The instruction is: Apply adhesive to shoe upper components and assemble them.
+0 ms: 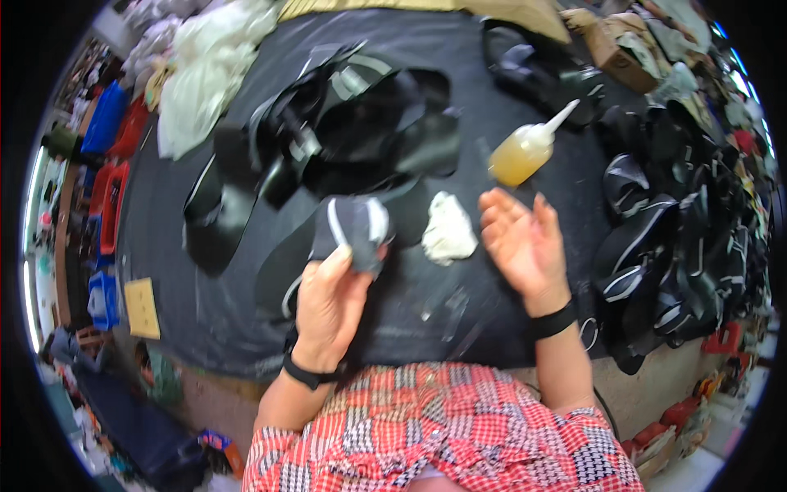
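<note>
Black shoe-upper piece with white stripes [354,227] is sitting pinched in the left hand [328,307], raised over the black worktable [459,320] for handling. Right hand [525,246] is hovering spread, empty, nearing the amber squeeze glue bottle [525,152] beside a white rag [448,230].

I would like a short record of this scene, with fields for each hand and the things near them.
left hand: holds a black shoe piece with white stripes
right hand: open, palm up, holds nothing
near right hand: squeeze bottle of yellowish liquid, lying tilted; whitish crumpled cloth
surface: black-covered table
right side: pile of black shoe parts
</note>
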`<state>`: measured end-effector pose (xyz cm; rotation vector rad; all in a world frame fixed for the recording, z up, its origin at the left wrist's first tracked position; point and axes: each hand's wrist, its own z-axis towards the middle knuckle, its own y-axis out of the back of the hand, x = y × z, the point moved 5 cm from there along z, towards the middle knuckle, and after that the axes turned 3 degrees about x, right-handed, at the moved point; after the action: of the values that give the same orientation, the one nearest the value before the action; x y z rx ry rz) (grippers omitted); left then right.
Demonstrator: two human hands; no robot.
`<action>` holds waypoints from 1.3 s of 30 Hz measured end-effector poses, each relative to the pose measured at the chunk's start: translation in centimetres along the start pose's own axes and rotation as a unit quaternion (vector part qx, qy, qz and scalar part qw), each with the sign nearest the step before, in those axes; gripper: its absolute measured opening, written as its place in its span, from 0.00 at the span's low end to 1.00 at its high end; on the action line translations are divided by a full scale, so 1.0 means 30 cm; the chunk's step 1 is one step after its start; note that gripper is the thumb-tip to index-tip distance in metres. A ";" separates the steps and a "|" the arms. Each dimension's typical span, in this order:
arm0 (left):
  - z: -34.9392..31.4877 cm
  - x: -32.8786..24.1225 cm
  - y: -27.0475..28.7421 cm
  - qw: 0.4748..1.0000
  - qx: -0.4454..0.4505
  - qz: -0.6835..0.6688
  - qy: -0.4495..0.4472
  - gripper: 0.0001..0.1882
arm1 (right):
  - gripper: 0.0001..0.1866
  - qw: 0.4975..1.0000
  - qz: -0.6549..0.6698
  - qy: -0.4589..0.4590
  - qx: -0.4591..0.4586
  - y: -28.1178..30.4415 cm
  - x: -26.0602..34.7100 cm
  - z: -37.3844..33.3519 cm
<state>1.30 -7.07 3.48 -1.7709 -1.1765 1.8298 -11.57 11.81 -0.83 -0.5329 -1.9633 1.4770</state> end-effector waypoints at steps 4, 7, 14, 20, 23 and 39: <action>0.034 -0.001 -0.019 1.000 -0.002 -0.022 -0.010 0.12 | 0.46 0.965 0.261 0.000 0.035 0.009 0.042 0.053; 0.035 -0.006 -0.049 0.999 -0.043 -0.015 -0.010 0.13 | 0.45 0.934 0.353 -0.018 0.041 0.029 0.051 0.123; 0.015 0.011 -0.051 0.999 -0.026 -0.028 -0.028 0.14 | 0.25 0.938 0.341 0.056 -0.038 0.146 0.136 0.301; -0.056 0.020 -0.013 0.996 -0.008 -0.070 -0.059 0.12 | 0.23 0.990 0.043 0.119 0.063 0.048 0.143 0.180; -0.075 0.020 -0.020 0.993 0.023 -0.083 -0.079 0.12 | 0.29 0.987 -0.077 0.107 0.092 -0.160 0.115 0.059; -0.143 0.043 -0.079 0.991 0.038 0.100 -0.079 0.13 | 0.22 0.815 -0.422 0.389 0.083 -0.439 0.130 -0.211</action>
<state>4.40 -3.31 4.90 -1.7851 -0.9990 2.1358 -9.49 14.92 13.82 -0.0921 -1.1267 0.6623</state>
